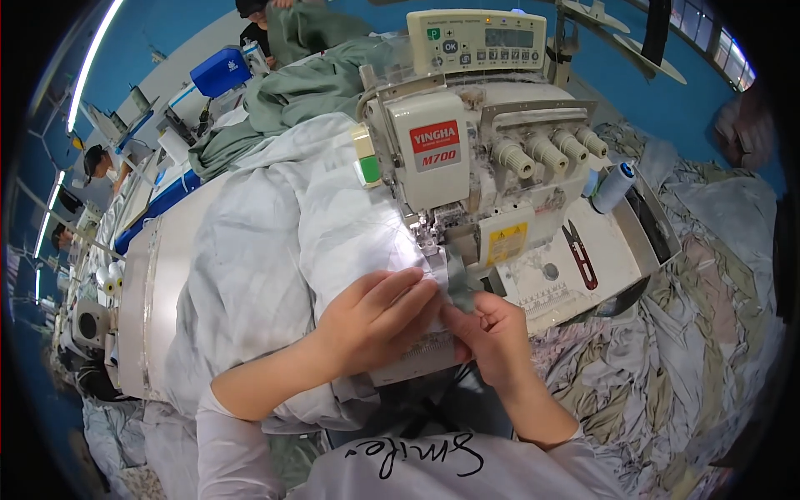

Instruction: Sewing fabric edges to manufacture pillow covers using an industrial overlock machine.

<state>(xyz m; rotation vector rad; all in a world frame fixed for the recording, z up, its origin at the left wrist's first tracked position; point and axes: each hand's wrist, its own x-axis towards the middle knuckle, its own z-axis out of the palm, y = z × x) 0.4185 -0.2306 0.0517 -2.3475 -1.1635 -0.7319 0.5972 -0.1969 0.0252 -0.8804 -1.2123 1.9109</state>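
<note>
We are working at the front edge of the sewing table (pixel 158 275), directly before the overlock sewing machine (pixel 467 167). Our left hand (pixel 375 317) is lying flat, fingers spread loosely, pressing the white fabric (pixel 275 242) down onto the table just left of the presser foot (pixel 435 242). Our right hand (pixel 492 333) is pinching a small grey-green fabric strip (pixel 458 279) between thumb and fingertips, a narrow closed grip, just in front of the foot and touching the white fabric's edge. The two hands are almost meeting at the fingertips.

The white fabric is draping from the machine bed leftwards across the table and spilling over its front edge toward our lap. Red thread snips (pixel 581 254) are lying on the table's right part, beside the machine. A blue thread cone (pixel 614 187) is standing near the right rear corner. Grey-green cloth (pixel 308 87) is piling up behind the machine at the far edge. Mixed fabric scraps (pixel 692 333) are heaped off the right side of the table. A control panel (pixel 477 39) is sitting atop the machine.
</note>
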